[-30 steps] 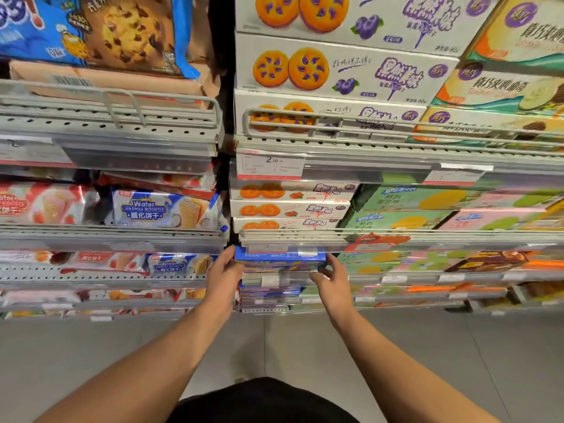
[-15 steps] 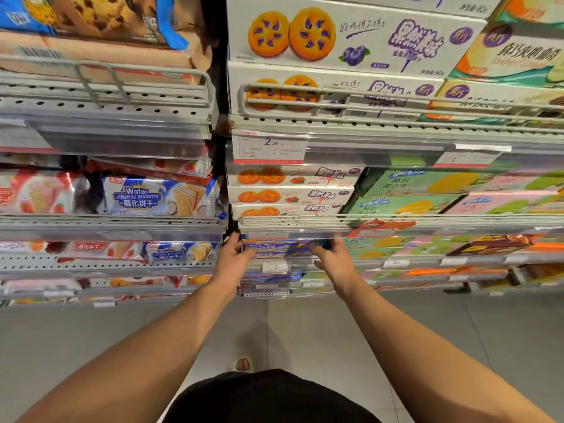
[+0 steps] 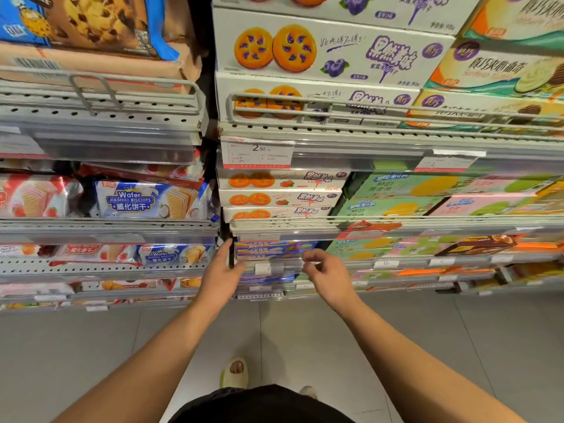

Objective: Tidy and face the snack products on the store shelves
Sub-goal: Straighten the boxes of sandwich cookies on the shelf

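1. The stack of flat blue-and-purple cardboard snack boxes (image 3: 273, 250) now sits pushed back at the left end of its grey metal shelf (image 3: 396, 264), behind the front rail; a second ago one box stood proud.
2. Left hand (image 3: 221, 277), fingers straight, touches the stack's left edge.
3. Right hand (image 3: 328, 274) has let go, loosely curled, empty.
4. Judgement: this facing appears done.

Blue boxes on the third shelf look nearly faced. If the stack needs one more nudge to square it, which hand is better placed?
Probably the left hand: its straight fingers lie at the left end of the blue boxes. The right hand hangs loosely curled just off their right end, holding nothing.
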`<state>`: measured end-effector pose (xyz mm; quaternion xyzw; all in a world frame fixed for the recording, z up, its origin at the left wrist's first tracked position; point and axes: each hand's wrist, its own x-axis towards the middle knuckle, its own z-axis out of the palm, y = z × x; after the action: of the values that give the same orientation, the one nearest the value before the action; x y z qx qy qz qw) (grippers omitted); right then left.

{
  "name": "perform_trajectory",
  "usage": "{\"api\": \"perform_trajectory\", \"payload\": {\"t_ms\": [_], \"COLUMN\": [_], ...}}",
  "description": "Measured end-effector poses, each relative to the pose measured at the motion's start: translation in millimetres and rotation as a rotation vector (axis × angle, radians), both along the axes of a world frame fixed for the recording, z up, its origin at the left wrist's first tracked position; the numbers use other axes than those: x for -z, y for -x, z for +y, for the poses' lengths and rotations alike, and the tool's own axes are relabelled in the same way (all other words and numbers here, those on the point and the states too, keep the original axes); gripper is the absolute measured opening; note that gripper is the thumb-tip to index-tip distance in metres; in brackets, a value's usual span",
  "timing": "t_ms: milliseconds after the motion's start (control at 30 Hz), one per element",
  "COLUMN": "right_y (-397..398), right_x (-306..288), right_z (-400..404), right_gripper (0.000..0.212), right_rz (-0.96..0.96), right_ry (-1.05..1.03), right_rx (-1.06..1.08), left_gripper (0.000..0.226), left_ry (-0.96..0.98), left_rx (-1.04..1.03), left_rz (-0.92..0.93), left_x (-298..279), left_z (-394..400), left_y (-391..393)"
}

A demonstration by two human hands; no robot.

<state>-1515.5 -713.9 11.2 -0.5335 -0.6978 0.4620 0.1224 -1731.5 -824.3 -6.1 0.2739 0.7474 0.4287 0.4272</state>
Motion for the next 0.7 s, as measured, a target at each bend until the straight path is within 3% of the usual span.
{"api": "perform_trajectory", "payload": {"t_ms": [100,167,233,467,700], "right_y": [-2,4,15,44,55], "right_x": [-17,-27,-40,-45,-52], "right_z": [-26,-37,-41,-32,-33], "right_gripper": [0.034,0.043,0.054,0.086,0.083], "right_rz": [-0.083,-0.081,-0.123,-0.408,-0.457], "right_ry": [-0.453,-0.715,-0.835,-0.766,-0.703], "right_rx": [-0.176,-0.280,-0.349,-0.298,-0.267], "left_gripper": [0.032,0.028,0.028,0.034,0.037], "left_ry": [-0.029,-0.022,-0.028,-0.133,-0.184], "left_rx": [0.054,0.116,0.120,0.183,0.136], "left_rz": [-0.007,0.030,0.101,0.454,0.551], "left_x": [-2,0,0,-26,-44], "left_z": [-26,-45,-61,-80,-99], "left_y": [0,1,6,46,74]}}
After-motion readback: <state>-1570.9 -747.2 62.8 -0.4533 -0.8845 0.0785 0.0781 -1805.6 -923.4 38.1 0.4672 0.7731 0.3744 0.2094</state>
